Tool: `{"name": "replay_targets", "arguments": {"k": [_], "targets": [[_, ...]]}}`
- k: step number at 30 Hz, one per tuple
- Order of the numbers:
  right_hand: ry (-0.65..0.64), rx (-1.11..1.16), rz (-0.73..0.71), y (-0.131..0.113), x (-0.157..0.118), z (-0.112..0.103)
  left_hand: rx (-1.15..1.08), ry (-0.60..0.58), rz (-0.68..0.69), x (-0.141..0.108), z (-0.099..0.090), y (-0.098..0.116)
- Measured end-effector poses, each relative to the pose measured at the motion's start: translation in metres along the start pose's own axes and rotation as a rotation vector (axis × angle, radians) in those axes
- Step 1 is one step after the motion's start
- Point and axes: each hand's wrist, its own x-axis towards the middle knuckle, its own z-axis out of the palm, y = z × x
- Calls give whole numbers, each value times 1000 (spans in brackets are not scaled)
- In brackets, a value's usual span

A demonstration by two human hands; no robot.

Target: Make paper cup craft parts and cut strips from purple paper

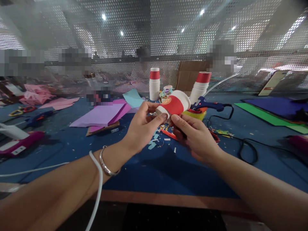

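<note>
My left hand (143, 128) had its fingers and thumb clamped on the narrow end of a red and white paper cup (176, 103), and my right hand (194, 134) pinched the cup from the other side. The cup was tilted on its side above the blue table (154, 173), its wide rim towards the right. Behind it stood two cup stacks, the left one (154, 86) upright and the right one (199, 86) leaning. A blue glue gun (208, 104) lay just beside the right stack. Below my hands I saw paper scraps (154, 141) and an orange tool (169, 134). Purple paper (96, 114) lay to the left.
</note>
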Motion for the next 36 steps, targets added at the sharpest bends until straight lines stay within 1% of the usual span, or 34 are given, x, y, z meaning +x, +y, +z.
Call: {"name": "replay_targets", "arguments": {"k": [6, 11, 16, 22, 30, 36], "targets": [[1, 3, 55, -1, 1, -1, -139, 77, -64, 3, 9, -4], [-11, 19, 72, -1, 0, 0, -199, 95, -90, 1, 7, -9], [-46, 18, 87, -2, -1, 1, -218, 94, -80, -2, 2, -10], [-68, 41, 97, -2, -3, 1, -217, 70, -63, -5, 2, -9], [-74, 71, 35, 0, -3, 2, -168, 74, -27, -9, 3, -8], [-62, 67, -10, 4, -5, 4, -160, 63, 43, -14, 6, -10]]}}
